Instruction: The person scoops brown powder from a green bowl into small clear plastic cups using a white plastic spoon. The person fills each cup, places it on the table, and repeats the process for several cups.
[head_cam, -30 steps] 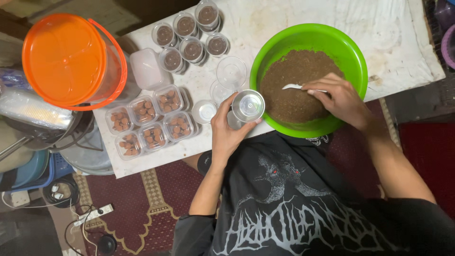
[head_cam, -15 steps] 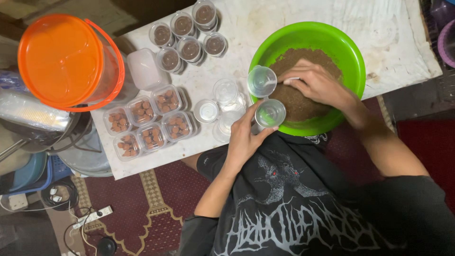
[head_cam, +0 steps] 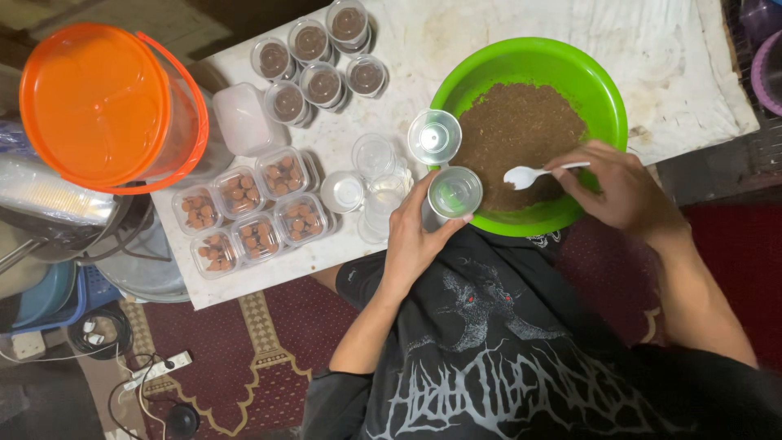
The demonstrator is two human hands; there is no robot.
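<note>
A: What is held in the left hand (head_cam: 415,236)?

B: A small clear plastic cup (head_cam: 454,194) is gripped there, fingers wrapped around its side, its open mouth turned up. It is held at the near rim of the green bowl (head_cam: 607,114), touching or almost touching it — which of the two cannot be told.

A: And the right hand (head_cam: 623,191)?

B: A white plastic spoon (head_cam: 529,173) is pinched by its handle between the fingertips. The spoon's head is laid over the brown powder (head_cam: 521,130) in the bowl, just beside the gripped cup, on the side away from the left hand.

A: What is seen just beyond the gripped cup?

B: A second clear cup (head_cam: 434,136) is set at the bowl's edge, just past the held one. Further out from the left hand's grip, loose clear lids and empty cups (head_cam: 373,175) are gathered on the white table (head_cam: 456,49).

A: And well apart from both grips?

B: Six square tubs of reddish-brown pieces (head_cam: 252,213) are grouped beyond the lids. Round lidded cups of dark filling (head_cam: 318,57) are clustered at the table's far side, and an orange-lidded bucket (head_cam: 106,102) is stood past the table's end — the farthest thing from either hand.
</note>
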